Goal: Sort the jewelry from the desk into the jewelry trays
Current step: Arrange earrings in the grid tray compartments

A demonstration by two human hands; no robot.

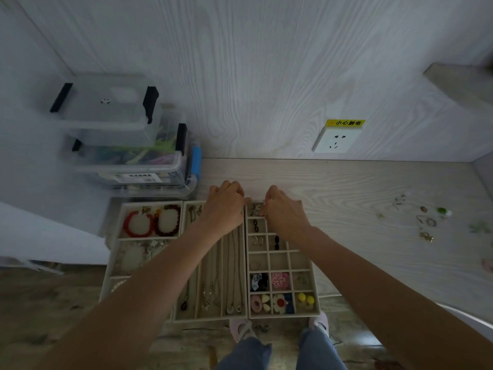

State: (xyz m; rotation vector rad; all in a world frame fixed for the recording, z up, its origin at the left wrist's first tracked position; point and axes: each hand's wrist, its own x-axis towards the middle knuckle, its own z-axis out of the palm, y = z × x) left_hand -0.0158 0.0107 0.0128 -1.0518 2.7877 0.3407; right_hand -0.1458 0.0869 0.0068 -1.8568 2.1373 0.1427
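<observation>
Three beige jewelry trays lie side by side at the desk's front left. The left tray [117, 237] holds red bead bracelets [150, 221]. Necklaces lie in the long slots of the middle tray [210, 317]. The right tray [314, 276] is a grid with earrings, hair clips and a pink flower [280, 280]. My left hand [224, 206] and my right hand [284, 209] meet over the far end of the grid tray, fingers curled. What they pinch is too small to make out. Loose jewelry [426, 222] lies scattered on the desk at the right.
Clear plastic storage boxes [128, 145] with black clips are stacked at the back left against the wall. A wall socket [336, 140] with a yellow warning label sits above the desk. My legs and pink slippers [241, 329] show below the desk edge.
</observation>
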